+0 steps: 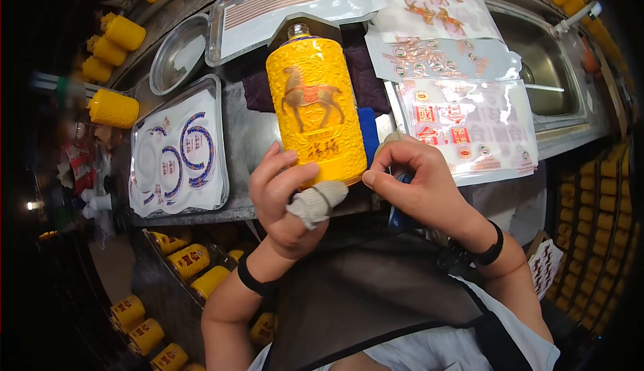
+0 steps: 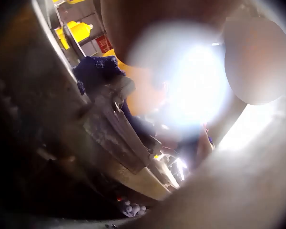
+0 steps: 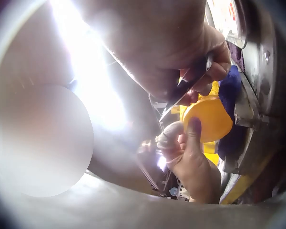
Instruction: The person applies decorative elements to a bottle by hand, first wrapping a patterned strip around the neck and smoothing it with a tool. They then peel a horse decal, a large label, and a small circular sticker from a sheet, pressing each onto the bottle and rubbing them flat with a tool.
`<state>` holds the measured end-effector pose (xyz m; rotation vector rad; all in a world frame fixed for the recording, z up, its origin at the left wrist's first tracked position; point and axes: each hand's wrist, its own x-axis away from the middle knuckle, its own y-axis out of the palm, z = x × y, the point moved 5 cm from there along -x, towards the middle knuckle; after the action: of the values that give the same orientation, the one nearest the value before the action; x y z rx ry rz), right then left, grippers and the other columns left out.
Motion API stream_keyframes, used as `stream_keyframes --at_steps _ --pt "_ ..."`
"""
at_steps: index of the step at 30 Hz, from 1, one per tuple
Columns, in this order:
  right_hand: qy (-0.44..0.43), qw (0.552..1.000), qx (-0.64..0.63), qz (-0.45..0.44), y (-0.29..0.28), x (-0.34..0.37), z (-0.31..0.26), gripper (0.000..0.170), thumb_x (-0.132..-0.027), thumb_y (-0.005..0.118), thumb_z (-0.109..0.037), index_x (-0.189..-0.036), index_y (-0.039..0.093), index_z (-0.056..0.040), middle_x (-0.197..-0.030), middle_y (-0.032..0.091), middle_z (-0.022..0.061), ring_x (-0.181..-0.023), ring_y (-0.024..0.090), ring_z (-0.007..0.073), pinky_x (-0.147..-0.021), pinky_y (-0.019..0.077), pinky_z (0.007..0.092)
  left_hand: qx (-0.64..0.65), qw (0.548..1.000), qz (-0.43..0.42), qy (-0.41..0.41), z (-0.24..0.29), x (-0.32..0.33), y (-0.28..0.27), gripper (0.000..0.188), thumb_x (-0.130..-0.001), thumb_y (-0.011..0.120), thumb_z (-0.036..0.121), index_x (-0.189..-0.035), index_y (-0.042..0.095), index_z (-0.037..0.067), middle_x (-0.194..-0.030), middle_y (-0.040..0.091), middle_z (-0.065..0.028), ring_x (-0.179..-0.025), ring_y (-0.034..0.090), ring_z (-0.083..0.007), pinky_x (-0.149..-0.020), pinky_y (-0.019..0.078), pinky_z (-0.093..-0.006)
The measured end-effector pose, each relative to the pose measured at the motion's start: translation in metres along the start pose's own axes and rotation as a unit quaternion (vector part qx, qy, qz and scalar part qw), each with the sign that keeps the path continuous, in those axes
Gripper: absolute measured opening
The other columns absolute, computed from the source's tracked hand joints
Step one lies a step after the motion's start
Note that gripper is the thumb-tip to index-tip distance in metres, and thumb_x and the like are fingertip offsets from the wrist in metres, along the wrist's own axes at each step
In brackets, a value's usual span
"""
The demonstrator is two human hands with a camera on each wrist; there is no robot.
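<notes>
A yellow embossed bottle (image 1: 314, 109) with a horse picture and dark characters leans over the bench, its bare glass neck pointing away. My left hand (image 1: 285, 200) holds it at the base, fingers along its side; the thumb wears a greyish-white cloth cover (image 1: 316, 203). At the lower right corner of the bottle, my right hand (image 1: 419, 186) has thumb and forefinger together, fingertips right at the edge. In the right wrist view, a thin pointed metal tool (image 3: 174, 106) projects from the right hand's grip, above the bottle's round base (image 3: 210, 121). Glare hides much of the left wrist view.
Left of the bottle lies a tray (image 1: 220, 102) with blue-ringed decal sheets, and behind it a metal bowl (image 1: 161, 69). Decal sheets (image 1: 463, 129) with red characters lie at right, before a sink (image 1: 547, 69). Dark cloth (image 1: 258, 92) lies beneath the bottle. Several yellow bottles stand around.
</notes>
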<state>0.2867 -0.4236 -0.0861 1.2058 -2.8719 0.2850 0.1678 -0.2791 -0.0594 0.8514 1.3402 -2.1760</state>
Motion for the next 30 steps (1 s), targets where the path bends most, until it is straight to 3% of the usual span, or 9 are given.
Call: stream_keyframes --at_steps 2,6,10,13,16,20,23,26,30 --pt "0.004 1.000 0.000 0.002 -0.001 0.003 0.001 0.016 -0.081 0.072 -0.013 -0.075 0.062 -0.0022 -0.075 0.059 0.0062 -0.068 0.053 0.0161 -0.062 0.0419 0.0297 0.045 0.994 0.048 -0.089 -0.007 0.010 -0.001 0.043 -0.066 0.084 0.007 -0.102 0.061 0.011 -0.111 0.059 -0.0086 -0.106 0.058 -0.0339 -0.095 0.0512 -0.0531" --pt "-0.017 1.000 0.023 0.002 0.003 0.004 -0.005 0.014 -0.080 0.073 -0.011 -0.076 0.063 -0.0034 -0.077 0.059 0.0034 -0.069 0.052 0.0114 -0.062 0.0414 0.0260 0.151 0.960 0.078 -0.224 -0.019 0.033 -0.002 0.048 -0.072 0.083 0.001 -0.113 0.060 0.005 -0.112 0.060 -0.0087 -0.109 0.060 -0.0298 -0.102 0.0471 -0.0498" --pt "-0.051 0.997 0.055 0.007 0.006 0.003 -0.014 0.017 -0.077 0.076 -0.012 -0.080 0.061 -0.0051 -0.081 0.056 0.0021 -0.069 0.049 0.0098 -0.061 0.0402 0.0243 0.118 0.973 0.053 -0.189 -0.022 0.038 -0.008 0.046 -0.075 0.082 0.002 -0.115 0.060 0.003 -0.114 0.061 -0.0083 -0.109 0.062 -0.0283 -0.104 0.0444 -0.0507" --pt "-0.124 0.990 0.066 0.030 0.012 0.001 -0.026 0.027 -0.075 0.078 -0.016 -0.084 0.057 -0.0030 -0.078 0.055 0.0079 -0.069 0.053 0.0210 -0.062 0.0441 0.0323 0.117 0.974 0.046 -0.187 -0.024 0.042 -0.009 0.042 -0.077 0.080 0.003 -0.114 0.061 0.003 -0.114 0.063 -0.0083 -0.109 0.063 -0.0285 -0.104 0.0443 -0.0520" --pt "-0.163 0.980 0.106 0.041 0.021 0.000 -0.032 0.036 -0.073 0.081 -0.019 -0.090 0.054 -0.0027 -0.081 0.053 0.0095 -0.072 0.054 0.0236 -0.063 0.0466 0.0346 0.097 0.982 0.042 -0.157 -0.020 0.037 -0.010 0.039 -0.079 0.077 0.002 -0.115 0.061 0.002 -0.113 0.064 -0.0090 -0.109 0.063 -0.0286 -0.103 0.0449 -0.0530" --pt "-0.165 0.971 0.163 0.063 0.029 -0.001 -0.030 0.039 -0.072 0.081 -0.019 -0.092 0.051 -0.0036 -0.084 0.051 0.0111 -0.075 0.055 0.0266 -0.061 0.0474 0.0355 0.059 0.988 0.045 -0.132 -0.015 0.030 -0.013 0.039 -0.078 0.076 0.000 -0.114 0.061 0.002 -0.111 0.065 -0.0096 -0.108 0.063 -0.0298 -0.101 0.0460 -0.0538" --pt "-0.176 0.975 0.114 0.077 0.028 -0.004 -0.028 0.037 -0.071 0.082 -0.014 -0.086 0.050 -0.0046 -0.083 0.047 0.0060 -0.071 0.046 0.0179 -0.060 0.0389 0.0289 0.045 0.991 0.045 -0.122 -0.015 0.031 -0.014 0.040 -0.076 0.076 -0.001 -0.113 0.062 0.003 -0.112 0.064 -0.0096 -0.108 0.062 -0.0311 -0.100 0.0465 -0.0539" --pt "-0.171 0.978 0.099 0.062 0.026 -0.005 -0.028 0.034 -0.073 0.080 -0.012 -0.086 0.050 -0.0040 -0.084 0.045 0.0064 -0.072 0.046 0.0170 -0.059 0.0385 0.0280 0.033 0.993 0.032 -0.104 -0.012 0.028 -0.014 0.040 -0.075 0.076 -0.001 -0.112 0.063 0.006 -0.114 0.064 -0.0095 -0.110 0.062 -0.0318 -0.101 0.0463 -0.0540" --pt "-0.122 0.990 0.071 0.026 0.023 -0.005 -0.027 0.029 -0.075 0.074 -0.009 -0.089 0.050 -0.0024 -0.087 0.048 0.0117 -0.073 0.054 0.0231 -0.062 0.0469 0.0328 0.014 0.998 0.011 -0.063 -0.010 0.025 -0.013 0.037 -0.081 0.075 0.004 -0.115 0.060 0.000 -0.113 0.063 -0.0112 -0.111 0.060 -0.0323 -0.103 0.0445 -0.0546"
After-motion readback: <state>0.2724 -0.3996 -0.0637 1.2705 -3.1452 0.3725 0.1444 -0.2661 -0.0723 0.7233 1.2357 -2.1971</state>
